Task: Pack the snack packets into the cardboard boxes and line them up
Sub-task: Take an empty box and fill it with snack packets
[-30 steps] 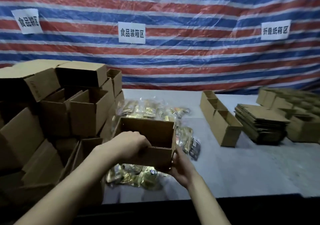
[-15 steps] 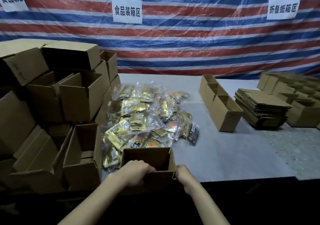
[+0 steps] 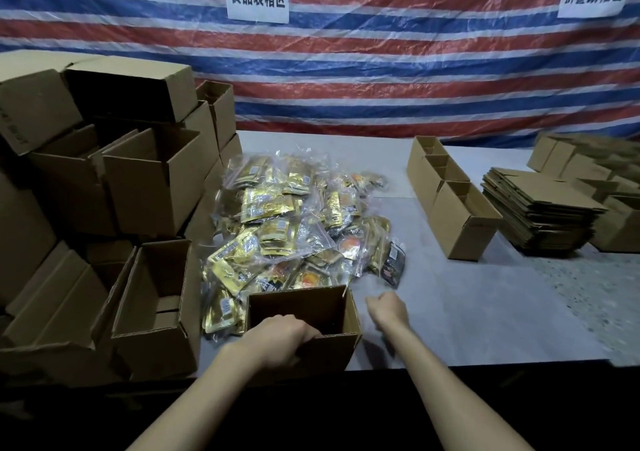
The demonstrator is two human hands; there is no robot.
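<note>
An open, empty cardboard box (image 3: 332, 350) stands at the table's near edge. My left hand (image 3: 282, 338) grips its near rim, fingers curled over the wall. To the right of the box, my right hand (image 3: 386, 308) hovers free of it, its fingers curled and holding nothing. Just behind the box lies a heap of gold and clear snack packets (image 3: 294, 222), spread over the middle of the table.
A tall stack of open cardboard boxes (image 3: 104, 190) fills the left side. A row of three open boxes (image 3: 450, 201) stands right of the packets. Beyond it are flat folded cartons (image 3: 540, 215) and more boxes (image 3: 588, 166). Grey table (image 3: 467, 312) shows bare at near right.
The box came down from in front of me onto the table's near edge. My right hand has let go of its right side and moved away to the right.
</note>
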